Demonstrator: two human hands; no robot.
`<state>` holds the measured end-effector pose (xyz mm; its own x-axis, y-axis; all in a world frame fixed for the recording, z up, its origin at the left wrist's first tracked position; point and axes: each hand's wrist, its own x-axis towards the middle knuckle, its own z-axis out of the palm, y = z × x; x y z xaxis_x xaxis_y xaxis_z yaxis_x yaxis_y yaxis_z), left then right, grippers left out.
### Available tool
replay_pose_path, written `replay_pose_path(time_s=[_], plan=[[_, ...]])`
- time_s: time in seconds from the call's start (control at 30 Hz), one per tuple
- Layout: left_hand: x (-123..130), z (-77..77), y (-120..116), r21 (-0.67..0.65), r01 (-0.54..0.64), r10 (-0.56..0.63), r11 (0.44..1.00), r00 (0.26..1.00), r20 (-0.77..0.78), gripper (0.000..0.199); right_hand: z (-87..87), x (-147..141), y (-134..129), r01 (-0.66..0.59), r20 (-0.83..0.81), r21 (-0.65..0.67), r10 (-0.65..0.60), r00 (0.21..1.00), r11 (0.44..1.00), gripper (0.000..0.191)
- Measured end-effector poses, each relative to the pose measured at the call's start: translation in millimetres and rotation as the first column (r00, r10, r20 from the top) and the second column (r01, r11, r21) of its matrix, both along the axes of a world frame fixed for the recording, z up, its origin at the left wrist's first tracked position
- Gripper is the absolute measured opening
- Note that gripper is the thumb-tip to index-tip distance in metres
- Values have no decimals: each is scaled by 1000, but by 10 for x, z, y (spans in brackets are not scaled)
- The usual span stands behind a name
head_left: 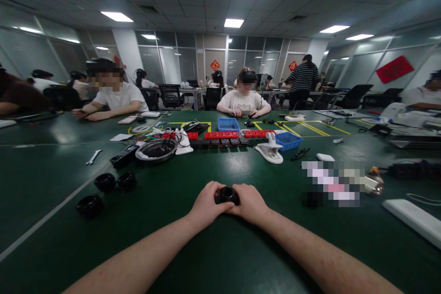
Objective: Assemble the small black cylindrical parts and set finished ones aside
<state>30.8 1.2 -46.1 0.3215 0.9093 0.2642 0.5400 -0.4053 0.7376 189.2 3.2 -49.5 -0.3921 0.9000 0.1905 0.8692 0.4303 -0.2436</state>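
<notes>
Between my two hands, at the near middle of the green table (237, 243), is a round black part with a hole in its top (228, 195). My left hand (210, 202) is closed around its left side, thumb along the near edge. From the right, my right hand (250, 202) grips the same part, its thumb close to the left one. My fingers hide much of its sides, and whether it touches the table I cannot tell. Farther left lie several similar round black parts, among them a nearer one (90, 206) and a farther one (127, 181).
A small wrench (93, 157) and a round metal dish (156, 158) lie beyond on the left. Red strips (221, 135), a blue tray (288, 141) and a white clip stand (270, 150) line the middle. At right is a white bar (415, 220). People sit across the table.
</notes>
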Motion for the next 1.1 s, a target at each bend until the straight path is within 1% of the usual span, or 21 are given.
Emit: replay_pose_path(time_s=[0.07, 0.17, 0.23, 0.3, 0.37, 0.43, 0.67, 0.77, 0.83, 0.9, 0.97, 1.1], plan=[[-20, 1, 27, -4, 58, -58, 998, 998, 7, 32, 21, 36, 16, -72, -38, -1, 72, 997, 997, 46], [-52, 19, 51, -11, 154, -154, 988, 988, 13, 32, 58, 111, 60, -223, -158, -81, 208, 965, 971, 51], [-68, 38, 53, -18, 201, -200, 980, 980, 17, 33, 84, 161, 92, -311, -230, -141, 275, 934, 940, 47], [-77, 55, 49, -24, 225, -224, 974, 974, 17, 33, 106, 199, 119, -371, -277, -186, 314, 908, 910, 39], [-78, 64, 43, -30, 228, -228, 973, 974, 14, 34, 119, 223, 138, -405, -305, -218, 332, 892, 888, 32], [-76, 66, 39, -35, 222, -222, 974, 975, 9, 34, 123, 230, 144, -413, -322, -232, 331, 887, 881, 29], [-72, 52, 32, -33, 197, -197, 980, 980, -1, 34, 123, 205, 129, -372, -325, -230, 289, 901, 899, 25], [-62, 61, 13, -37, 183, -182, 982, 983, 6, 34, 89, 195, 139, -375, -343, -227, 286, 895, 899, 26], [-47, 67, -2, -50, 165, -165, 985, 986, 4, 35, 55, 184, 141, -352, -348, -223, 264, 900, 909, 27], [-29, 64, -14, -60, 136, -136, 989, 991, 0, 35, 19, 162, 132, -284, -319, -211, 209, 925, 935, 30], [-13, 49, -20, -53, 93, -93, 994, 996, 2, 32, -11, 129, 108, -178, -267, -177, 127, 955, 968, 34], [8, 1, -21, -12, 13, -13, 1000, 1000, 20, 29, -46, 42, 32, -29, -222, -96, 7, 975, 995, 33]])
